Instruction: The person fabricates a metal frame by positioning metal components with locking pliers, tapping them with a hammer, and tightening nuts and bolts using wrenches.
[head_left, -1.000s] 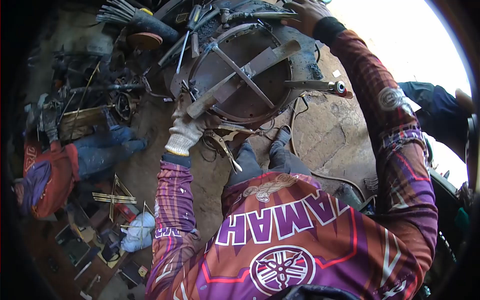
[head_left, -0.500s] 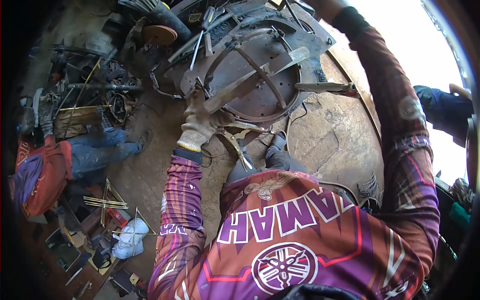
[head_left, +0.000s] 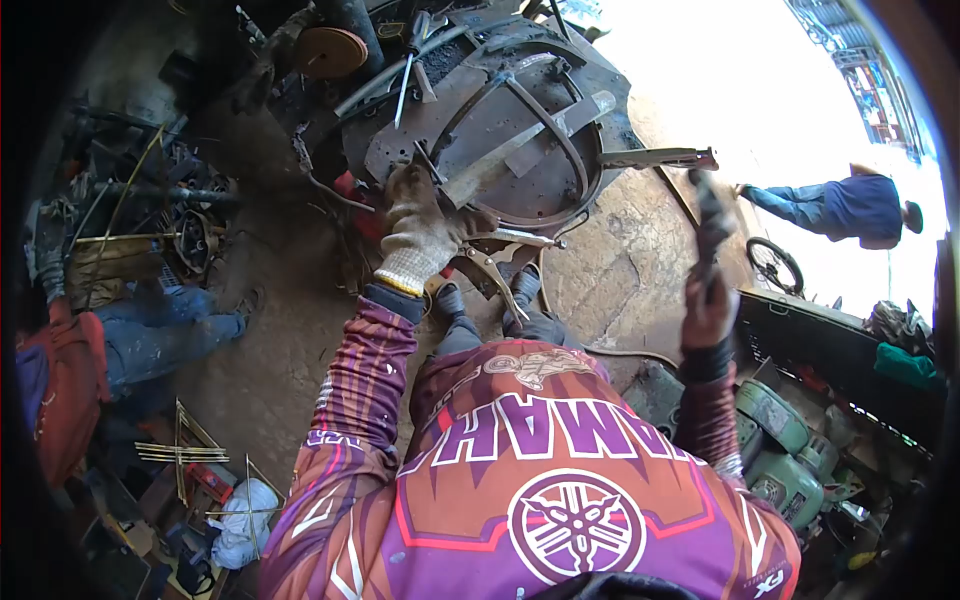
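Note:
My left hand (head_left: pixel 412 225), in a dirty knit glove, is closed at the near end of a flat metal bar (head_left: pixel 520 150). A short thin rod sticks up by its fingers. The bar lies across a round metal frame (head_left: pixel 575 170) with a curved crosspiece, on a dark steel plate (head_left: pixel 390 150). Locking pliers (head_left: pixel 495 265) clamp the near rim beside my left hand, and another pair of locking pliers (head_left: pixel 660 158) grips the right side. My right hand (head_left: pixel 708 315), out to the right, is closed around a dark handled tool (head_left: pixel 710 220), smeared by motion.
A screwdriver (head_left: pixel 404 90) lies on the plate's far left. At left, a person in jeans (head_left: pixel 160 335) is close to piled scrap. Another person (head_left: pixel 850 205) is outside at right, near a bicycle wheel (head_left: pixel 775 268). Green machines (head_left: pixel 785 470) stand at lower right.
My right hand has come back from the far side of the plate to my right, now with a dark tool showing in it. My left hand stays by the bar. The view has shifted right.

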